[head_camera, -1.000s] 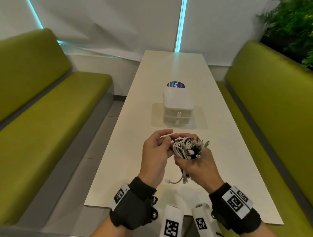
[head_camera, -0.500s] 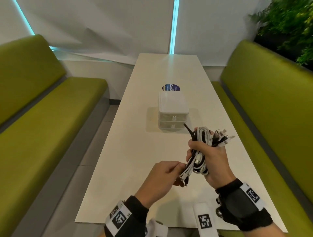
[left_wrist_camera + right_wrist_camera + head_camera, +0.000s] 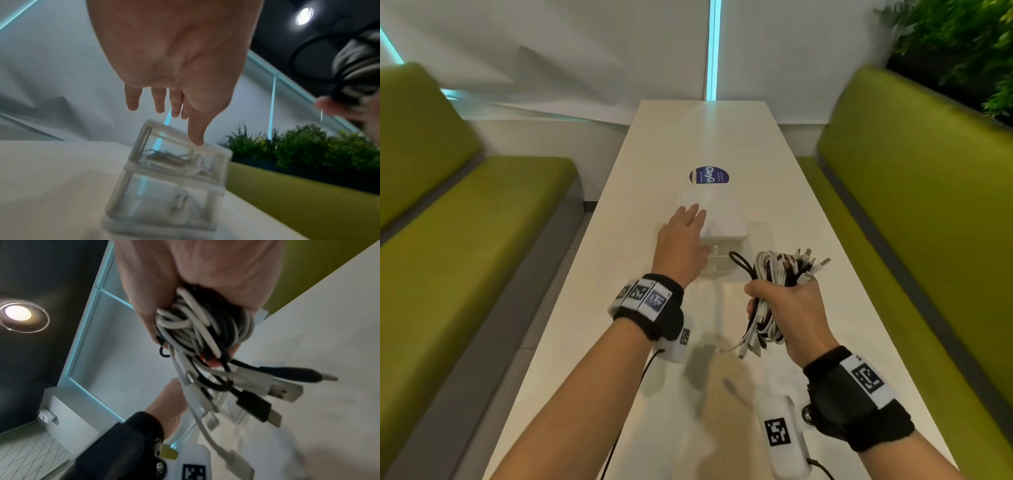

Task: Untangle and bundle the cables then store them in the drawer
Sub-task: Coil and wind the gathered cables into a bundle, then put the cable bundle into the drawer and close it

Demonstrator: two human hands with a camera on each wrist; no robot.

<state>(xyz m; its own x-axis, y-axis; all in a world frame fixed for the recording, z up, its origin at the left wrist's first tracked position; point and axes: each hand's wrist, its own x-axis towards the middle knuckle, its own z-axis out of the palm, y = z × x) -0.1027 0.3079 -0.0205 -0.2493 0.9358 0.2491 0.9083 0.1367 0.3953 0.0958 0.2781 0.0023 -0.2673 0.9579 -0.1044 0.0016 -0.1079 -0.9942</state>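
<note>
cables (image 3: pixel 780 291): a black-and-white bundle is held clenched in the right hand (image 3: pixel 796 318), above the table (image 3: pixel 592 308)
step: storing is judged begun; the left hand (image 3: pixel 681 245) is spread over the drawer unit (image 3: pixel 726 219)
next: a drawer front must be pulled

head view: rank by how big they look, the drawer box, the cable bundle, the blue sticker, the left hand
1. Cable bundle
2. Left hand and drawer box: too close to call, since the hand covers part of the box and is nearer the camera.
3. Blue sticker, clearly smallest.
</note>
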